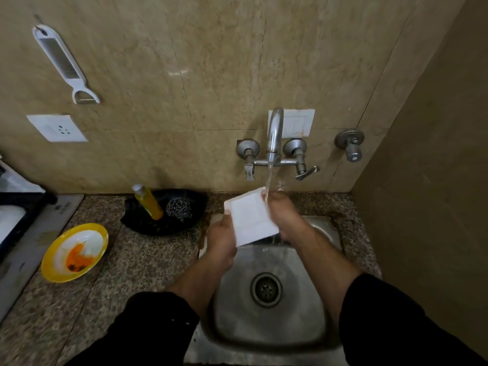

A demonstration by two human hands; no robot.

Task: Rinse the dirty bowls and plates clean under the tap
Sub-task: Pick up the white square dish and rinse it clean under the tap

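We hold one white square plate (250, 219) over the sink (266, 326), tilted up under the tap (274, 136). Our left hand (221, 240) clamps the plate's near left edge, thumb on top. Our right hand (284, 213) grips its right edge, and the single water stream (269, 180) lands there, on our fingers. Both forearms reach in from black sleeves. The plate's visible face looks clean, with a raised inner border. Left of the sink, on the counter, sits one yellow-rimmed bowl (75, 252) smeared with orange residue, plus one bottle (149, 202) and one steel scrubber (178, 207).
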